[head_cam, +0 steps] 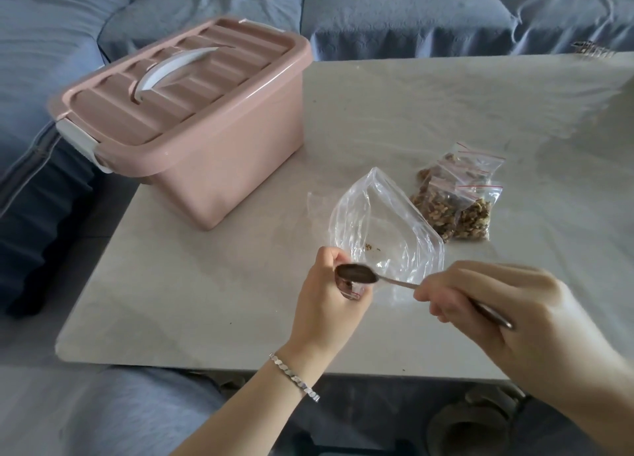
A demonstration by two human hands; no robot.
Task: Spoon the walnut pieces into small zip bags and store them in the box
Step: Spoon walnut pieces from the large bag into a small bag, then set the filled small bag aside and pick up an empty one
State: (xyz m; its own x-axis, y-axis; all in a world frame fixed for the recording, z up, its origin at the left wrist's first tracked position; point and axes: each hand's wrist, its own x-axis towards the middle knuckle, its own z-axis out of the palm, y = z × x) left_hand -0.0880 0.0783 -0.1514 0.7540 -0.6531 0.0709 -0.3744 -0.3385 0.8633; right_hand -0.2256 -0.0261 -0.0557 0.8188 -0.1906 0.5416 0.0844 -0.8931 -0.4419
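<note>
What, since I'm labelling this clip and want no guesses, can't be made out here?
Head view only:
- The small zip bag: mostly hidden by the left hand and the spoon; its fill is unknown.
- The spoon's bowl: dark and blurred; load unclear.
- The pink box: the closed, opaque lid hides its contents.
- The filled bags: overlapping, so the count is uncertain.

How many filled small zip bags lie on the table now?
4, it seems: all overlap in one pile right of the large clear bag. More may be hidden beneath.
</note>
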